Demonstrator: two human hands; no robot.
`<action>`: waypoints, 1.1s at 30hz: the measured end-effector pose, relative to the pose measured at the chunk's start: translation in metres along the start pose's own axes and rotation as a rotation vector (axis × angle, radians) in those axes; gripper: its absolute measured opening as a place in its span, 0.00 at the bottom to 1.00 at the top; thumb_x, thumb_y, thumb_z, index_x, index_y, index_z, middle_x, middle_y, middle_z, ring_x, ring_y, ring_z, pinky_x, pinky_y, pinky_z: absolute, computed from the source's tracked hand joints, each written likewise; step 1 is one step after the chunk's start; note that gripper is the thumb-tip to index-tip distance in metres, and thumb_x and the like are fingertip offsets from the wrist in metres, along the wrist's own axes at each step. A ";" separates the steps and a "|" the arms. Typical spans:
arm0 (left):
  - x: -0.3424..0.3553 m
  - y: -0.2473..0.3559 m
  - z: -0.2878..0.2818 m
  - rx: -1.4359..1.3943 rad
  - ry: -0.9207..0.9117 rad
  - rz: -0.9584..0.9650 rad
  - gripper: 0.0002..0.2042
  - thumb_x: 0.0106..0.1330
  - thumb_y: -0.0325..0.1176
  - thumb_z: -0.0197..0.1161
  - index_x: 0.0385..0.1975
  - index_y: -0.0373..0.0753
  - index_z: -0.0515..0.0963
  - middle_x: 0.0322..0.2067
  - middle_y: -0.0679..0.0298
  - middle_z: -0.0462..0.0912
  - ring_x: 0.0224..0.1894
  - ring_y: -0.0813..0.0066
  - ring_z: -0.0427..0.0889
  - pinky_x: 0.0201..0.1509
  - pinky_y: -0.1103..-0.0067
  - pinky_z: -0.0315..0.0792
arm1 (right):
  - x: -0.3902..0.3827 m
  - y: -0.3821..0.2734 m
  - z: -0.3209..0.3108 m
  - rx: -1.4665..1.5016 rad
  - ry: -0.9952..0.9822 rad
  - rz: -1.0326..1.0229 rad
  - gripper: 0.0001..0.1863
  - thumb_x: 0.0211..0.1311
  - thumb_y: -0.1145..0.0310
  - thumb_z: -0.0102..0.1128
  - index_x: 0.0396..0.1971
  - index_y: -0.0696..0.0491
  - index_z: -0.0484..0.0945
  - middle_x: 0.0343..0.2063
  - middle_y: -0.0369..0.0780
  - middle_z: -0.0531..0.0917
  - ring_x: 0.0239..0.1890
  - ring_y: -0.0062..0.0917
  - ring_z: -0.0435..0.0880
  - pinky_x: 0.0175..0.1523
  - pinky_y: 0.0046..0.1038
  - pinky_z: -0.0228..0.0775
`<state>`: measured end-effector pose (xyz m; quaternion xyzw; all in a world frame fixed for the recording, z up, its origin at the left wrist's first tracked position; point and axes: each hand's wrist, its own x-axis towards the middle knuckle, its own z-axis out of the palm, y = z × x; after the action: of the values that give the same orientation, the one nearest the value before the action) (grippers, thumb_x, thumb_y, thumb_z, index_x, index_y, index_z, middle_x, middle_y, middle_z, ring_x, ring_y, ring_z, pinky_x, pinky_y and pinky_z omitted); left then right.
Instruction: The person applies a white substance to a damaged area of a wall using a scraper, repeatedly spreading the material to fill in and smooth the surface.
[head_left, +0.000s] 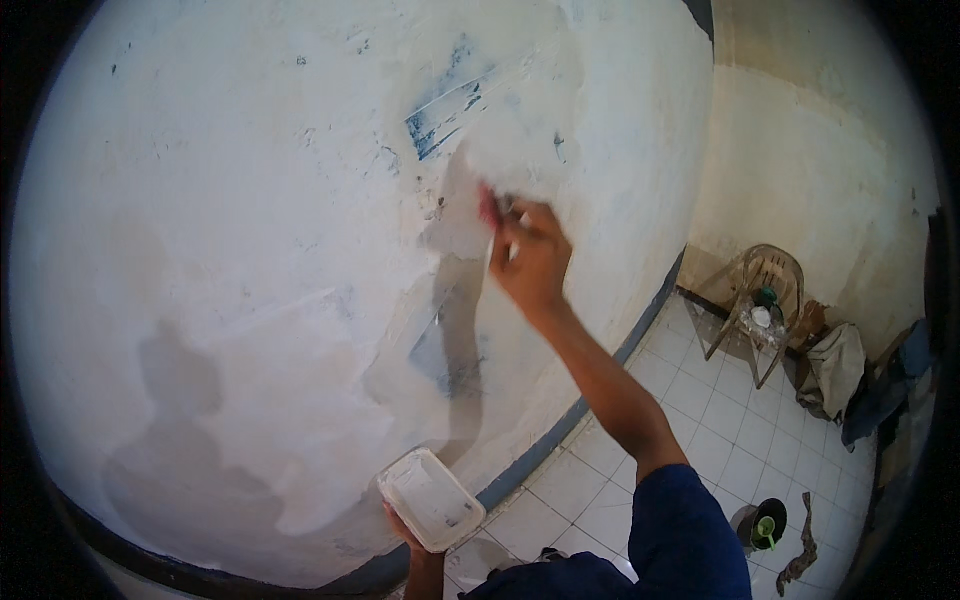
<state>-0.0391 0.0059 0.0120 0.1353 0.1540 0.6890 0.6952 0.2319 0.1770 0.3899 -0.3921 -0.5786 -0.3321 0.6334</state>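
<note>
Raised to the wall [240,120], my right hand [530,250] grips a small red-handled tool [489,205], blurred, its working edge at a patch of pale, uneven coating. Above that patch is a blue-smudged area [435,130], and below it a greyish patch [430,350] crossed by my arm's shadow. At the bottom, my left hand [405,525] holds a white rectangular tub [432,495], its fingers at the tub's left side and beneath it; pale material coats the inside.
A tiled floor [560,480] runs along the wall's dark skirting. At the right stand a plastic chair [775,265] with small items on it, and draped cloth or sacks [835,365] beside it. A dark bucket with a green handled item [762,525] and a brown rag [797,555] lie nearer.
</note>
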 end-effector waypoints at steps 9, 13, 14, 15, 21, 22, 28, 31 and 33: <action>0.002 0.010 0.017 -0.421 -0.092 -0.148 0.38 0.68 0.67 0.41 0.72 0.48 0.58 0.70 0.59 0.61 0.68 0.51 0.65 0.68 0.50 0.62 | -0.042 -0.041 0.012 -0.018 0.009 -0.130 0.23 0.37 0.78 0.65 0.41 0.52 0.83 0.41 0.37 0.80 0.42 0.32 0.82 0.33 0.30 0.78; -0.003 0.020 0.028 -0.010 -0.178 -0.082 0.39 0.67 0.67 0.42 0.71 0.46 0.58 0.68 0.59 0.64 0.66 0.50 0.67 0.66 0.49 0.64 | -0.066 -0.059 0.003 0.084 -0.121 -0.070 0.20 0.36 0.82 0.63 0.36 0.53 0.85 0.39 0.35 0.80 0.40 0.35 0.83 0.35 0.33 0.77; -0.007 0.023 0.030 0.026 -0.130 -0.083 0.39 0.67 0.67 0.42 0.71 0.46 0.58 0.67 0.59 0.65 0.66 0.50 0.67 0.65 0.49 0.65 | -0.069 -0.060 -0.008 0.137 -0.123 -0.082 0.18 0.39 0.83 0.62 0.35 0.54 0.86 0.37 0.37 0.81 0.38 0.35 0.83 0.35 0.33 0.77; -0.009 0.024 0.032 0.024 -0.135 -0.079 0.39 0.67 0.67 0.42 0.71 0.46 0.58 0.67 0.59 0.65 0.66 0.50 0.67 0.65 0.49 0.65 | -0.066 -0.053 -0.018 0.138 -0.118 -0.087 0.18 0.39 0.83 0.62 0.35 0.54 0.86 0.37 0.37 0.81 0.38 0.35 0.83 0.35 0.33 0.77; -0.015 0.022 0.027 0.154 -0.106 -0.053 0.38 0.68 0.68 0.39 0.70 0.47 0.60 0.66 0.60 0.66 0.64 0.53 0.69 0.65 0.52 0.67 | -0.006 -0.014 -0.011 -0.013 0.103 -0.011 0.14 0.49 0.85 0.60 0.36 0.56 0.85 0.37 0.43 0.82 0.35 0.35 0.81 0.36 0.31 0.75; -0.014 0.019 0.018 0.089 -0.099 -0.095 0.38 0.68 0.67 0.39 0.70 0.47 0.60 0.66 0.60 0.66 0.64 0.53 0.69 0.65 0.53 0.67 | 0.001 -0.015 -0.002 0.002 0.112 0.005 0.13 0.47 0.84 0.60 0.34 0.56 0.85 0.37 0.43 0.82 0.35 0.36 0.81 0.36 0.32 0.75; -0.011 0.019 -0.024 0.150 -0.081 -0.045 0.37 0.69 0.66 0.39 0.70 0.47 0.60 0.67 0.61 0.66 0.65 0.53 0.69 0.66 0.54 0.66 | -0.062 -0.084 -0.010 0.158 -0.088 -0.153 0.12 0.37 0.83 0.62 0.26 0.54 0.84 0.38 0.39 0.83 0.36 0.36 0.82 0.31 0.32 0.77; -0.011 0.019 -0.032 0.145 -0.081 -0.069 0.37 0.69 0.67 0.40 0.70 0.47 0.60 0.66 0.61 0.66 0.64 0.53 0.69 0.65 0.53 0.67 | -0.058 -0.069 -0.021 0.172 -0.042 -0.100 0.12 0.40 0.85 0.62 0.27 0.54 0.85 0.36 0.39 0.82 0.35 0.35 0.82 0.34 0.31 0.76; -0.012 0.024 -0.020 0.089 -0.090 -0.100 0.37 0.68 0.67 0.40 0.70 0.47 0.60 0.66 0.61 0.66 0.64 0.53 0.70 0.65 0.53 0.68 | -0.037 -0.055 -0.017 0.106 0.072 -0.010 0.15 0.43 0.87 0.61 0.31 0.54 0.86 0.35 0.38 0.82 0.35 0.34 0.81 0.37 0.30 0.75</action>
<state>-0.0689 -0.0058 0.0036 0.1890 0.1598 0.6391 0.7282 0.1880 0.1345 0.3586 -0.3429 -0.5742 -0.3181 0.6720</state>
